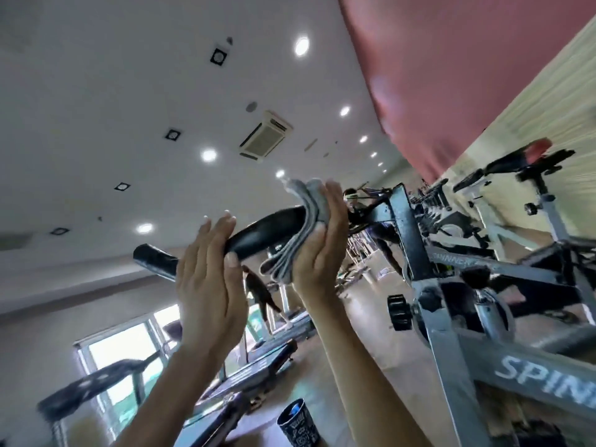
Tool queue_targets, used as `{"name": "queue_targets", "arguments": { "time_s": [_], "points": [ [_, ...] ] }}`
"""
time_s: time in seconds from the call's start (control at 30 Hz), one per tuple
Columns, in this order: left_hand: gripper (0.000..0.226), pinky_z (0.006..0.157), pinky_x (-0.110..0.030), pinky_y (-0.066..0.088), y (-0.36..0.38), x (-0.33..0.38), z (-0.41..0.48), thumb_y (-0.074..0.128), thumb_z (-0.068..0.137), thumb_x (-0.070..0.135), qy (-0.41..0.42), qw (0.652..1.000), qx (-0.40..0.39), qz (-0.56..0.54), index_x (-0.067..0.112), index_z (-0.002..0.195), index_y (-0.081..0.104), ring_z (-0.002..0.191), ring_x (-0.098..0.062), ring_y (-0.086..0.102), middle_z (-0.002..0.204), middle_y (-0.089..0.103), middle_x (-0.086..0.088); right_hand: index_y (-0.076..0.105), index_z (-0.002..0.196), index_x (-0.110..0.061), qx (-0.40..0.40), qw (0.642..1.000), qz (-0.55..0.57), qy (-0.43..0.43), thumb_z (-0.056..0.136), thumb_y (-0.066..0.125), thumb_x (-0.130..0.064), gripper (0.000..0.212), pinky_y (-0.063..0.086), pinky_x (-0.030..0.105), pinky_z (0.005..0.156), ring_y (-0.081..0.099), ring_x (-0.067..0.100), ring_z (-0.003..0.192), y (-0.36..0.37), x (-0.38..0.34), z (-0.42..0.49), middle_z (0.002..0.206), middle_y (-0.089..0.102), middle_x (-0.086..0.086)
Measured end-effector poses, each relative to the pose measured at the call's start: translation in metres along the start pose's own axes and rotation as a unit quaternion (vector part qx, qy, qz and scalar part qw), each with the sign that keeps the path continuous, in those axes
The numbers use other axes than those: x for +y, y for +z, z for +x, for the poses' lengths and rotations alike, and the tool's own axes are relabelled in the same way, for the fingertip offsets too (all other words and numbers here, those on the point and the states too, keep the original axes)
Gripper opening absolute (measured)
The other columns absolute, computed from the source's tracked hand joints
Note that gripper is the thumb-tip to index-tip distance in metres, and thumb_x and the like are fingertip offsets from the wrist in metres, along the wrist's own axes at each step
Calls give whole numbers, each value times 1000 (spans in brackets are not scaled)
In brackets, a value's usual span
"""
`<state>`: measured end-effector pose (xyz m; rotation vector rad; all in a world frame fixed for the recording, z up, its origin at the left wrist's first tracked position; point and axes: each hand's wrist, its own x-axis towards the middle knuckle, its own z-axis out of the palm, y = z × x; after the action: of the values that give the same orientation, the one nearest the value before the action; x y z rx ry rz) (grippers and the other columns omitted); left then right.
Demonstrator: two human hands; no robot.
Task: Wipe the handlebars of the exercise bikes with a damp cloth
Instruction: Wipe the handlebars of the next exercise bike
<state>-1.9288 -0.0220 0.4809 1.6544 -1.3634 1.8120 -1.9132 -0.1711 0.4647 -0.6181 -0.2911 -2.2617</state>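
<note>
The black padded handlebar [271, 230] of a grey exercise bike [451, 333] juts out to the left at head height. A folded grey cloth [288, 259] is draped over the bar near its middle. My right hand [325, 250] holds the cloth against the bar, thumb pinching it into the palm with the fingers pointing up. Further out along the bar, my left hand [206, 285] takes it between thumb and fingers. The bar's outer tip [154, 258] sticks out past my left hand.
Another exercise bike [532, 195] stands behind this one, by the wall. Treadmills [258, 359] lie below and to the left, with a person [261, 295] walking on one. A dark patterned cup [298, 424] sits low in front of me. The view is strongly tilted.
</note>
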Motion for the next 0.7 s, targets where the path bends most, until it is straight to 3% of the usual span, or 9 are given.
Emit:
{"name": "queue_targets", "arguments": {
  "time_s": [0.07,0.1,0.2,0.23,0.37,0.5,0.53,0.63,0.7],
  "points": [
    [49,112,-46,30,1,4,-1,18,102,34,-14,1000,0,-12,17,139,45,141,-21,36,144,49,-3,37,140,-10,37,993,53,103,105,18,-36,48,36,57,109,37,27,140,4,-9,-2,146,42,9],
    [49,113,-45,29,1,5,-2,18,102,35,-15,1000,1,-17,18,138,45,141,-22,37,144,49,-3,38,139,-7,34,994,56,87,104,18,-34,48,34,56,111,34,28,142,6,-15,-7,147,41,12],
    [47,113,-44,29,-2,4,-1,18,102,37,-10,1000,-8,-19,21,139,43,139,-22,39,145,49,-2,39,134,-3,5,998,12,-65,103,19,-33,47,31,57,112,30,30,141,11,-17,-14,143,39,17],
    [47,113,-44,29,-3,3,-1,18,102,37,-12,1000,-16,-18,22,140,41,139,-22,38,145,48,-2,39,133,-4,14,998,12,-68,103,18,-34,48,31,57,112,32,29,140,13,-13,-12,141,39,17],
    [45,115,-45,26,-5,6,-2,17,102,38,-22,999,-29,-16,26,139,40,143,-17,32,146,47,-1,45,130,10,107,986,70,110,104,17,-35,59,29,49,116,34,36,139,26,-20,-12,140,44,26],
    [42,117,-37,20,-4,7,-2,17,101,39,-30,999,-18,-21,33,137,38,146,-5,22,146,46,2,37,132,-3,66,996,8,-52,103,17,-37,49,25,55,116,24,27,144,26,-15,-21,149,31,10],
    [44,117,-34,19,-4,7,-3,17,101,38,-30,999,-19,-22,30,138,39,146,-5,21,145,45,4,36,133,-4,73,997,3,-41,103,15,-40,51,26,57,115,24,25,144,26,-5,-17,149,31,7],
    [45,117,-28,17,-4,7,-4,18,102,36,-23,999,-23,-19,25,140,39,147,-5,20,146,45,6,31,144,-13,152,980,57,113,104,13,-42,53,28,61,112,28,30,143,32,-6,-11,152,31,7],
    [44,117,-25,17,-4,7,-2,18,102,35,-17,999,-22,-18,26,141,37,147,-6,20,146,47,1,29,146,-15,159,981,71,88,104,15,-39,50,26,57,115,25,32,145,37,-23,-17,155,27,-1]
  ]
}}
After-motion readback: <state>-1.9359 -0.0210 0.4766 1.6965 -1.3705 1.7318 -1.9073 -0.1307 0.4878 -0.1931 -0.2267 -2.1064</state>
